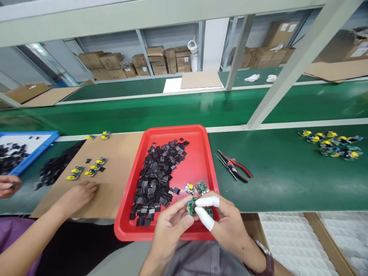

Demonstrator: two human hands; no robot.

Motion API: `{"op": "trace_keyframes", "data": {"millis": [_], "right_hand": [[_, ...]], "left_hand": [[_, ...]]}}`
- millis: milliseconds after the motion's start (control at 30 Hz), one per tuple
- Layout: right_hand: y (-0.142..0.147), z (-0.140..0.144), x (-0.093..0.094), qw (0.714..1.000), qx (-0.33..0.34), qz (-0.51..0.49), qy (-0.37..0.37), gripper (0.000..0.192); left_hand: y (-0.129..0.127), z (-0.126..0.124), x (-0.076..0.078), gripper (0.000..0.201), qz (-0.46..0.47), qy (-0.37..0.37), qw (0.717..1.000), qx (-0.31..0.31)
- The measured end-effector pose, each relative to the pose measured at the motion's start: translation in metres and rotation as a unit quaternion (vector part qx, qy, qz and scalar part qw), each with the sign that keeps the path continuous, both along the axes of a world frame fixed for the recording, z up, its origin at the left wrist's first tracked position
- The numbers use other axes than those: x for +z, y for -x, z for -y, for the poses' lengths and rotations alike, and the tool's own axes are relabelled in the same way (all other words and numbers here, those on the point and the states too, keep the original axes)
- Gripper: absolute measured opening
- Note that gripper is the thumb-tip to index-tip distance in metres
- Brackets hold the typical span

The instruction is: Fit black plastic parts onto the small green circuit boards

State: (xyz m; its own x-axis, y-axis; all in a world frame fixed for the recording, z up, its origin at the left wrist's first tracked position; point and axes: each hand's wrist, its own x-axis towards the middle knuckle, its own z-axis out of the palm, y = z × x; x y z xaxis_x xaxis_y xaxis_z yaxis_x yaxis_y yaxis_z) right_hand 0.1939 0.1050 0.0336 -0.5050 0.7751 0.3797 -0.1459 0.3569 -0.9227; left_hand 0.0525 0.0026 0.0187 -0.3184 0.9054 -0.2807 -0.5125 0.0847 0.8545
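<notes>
Above the near end of a red tray [212, 165], my left hand [171, 226] grips a small green circuit board [191, 207] between thumb and fingers. My right hand [222, 214], with white finger cots on thumb and index finger, pinches at the board's face; a dark bit seems to be between those fingertips, too small to be sure of. Behind my hands lie a board with a yellow part [190, 188] and a green board [202, 186]; another board [209, 212] is partly hidden by my right hand. Black flat pieces [158, 176] fill the tray's left side.
Pliers [234, 165] and tweezers [225, 166] lie right of the tray. Several boards [330, 143] are at the far right. On the left, a co-worker's hand [82, 195] rests on cardboard [115, 161] beside boards [96, 166]; their other hand [8, 186] is near a blue-rimmed tray [37, 155].
</notes>
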Motion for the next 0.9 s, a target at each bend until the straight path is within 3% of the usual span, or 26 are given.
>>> {"op": "trace_keyframes", "data": {"millis": [167, 400, 667, 900], "right_hand": [[-0.001, 0.004, 0.001, 1.000, -0.005, 0.007, -0.027, 0.024], [-0.001, 0.002, 0.000, 0.999, 0.019, 0.021, -0.014, 0.023], [-0.001, 0.003, -0.003, 0.999, 0.027, 0.026, -0.034, 0.025], [0.000, 0.000, -0.005, 0.997, 0.034, 0.037, 0.049, 0.019]], "left_hand": [[0.005, 0.001, 0.001, 0.037, -0.090, 0.036, 0.995, 0.012], [0.007, -0.003, 0.009, 0.034, -0.207, -0.026, 0.978, 0.015], [0.005, -0.003, 0.010, 0.034, -0.246, -0.048, 0.968, 0.017], [0.002, -0.005, 0.008, 0.035, -0.256, -0.049, 0.965, 0.010]]}}
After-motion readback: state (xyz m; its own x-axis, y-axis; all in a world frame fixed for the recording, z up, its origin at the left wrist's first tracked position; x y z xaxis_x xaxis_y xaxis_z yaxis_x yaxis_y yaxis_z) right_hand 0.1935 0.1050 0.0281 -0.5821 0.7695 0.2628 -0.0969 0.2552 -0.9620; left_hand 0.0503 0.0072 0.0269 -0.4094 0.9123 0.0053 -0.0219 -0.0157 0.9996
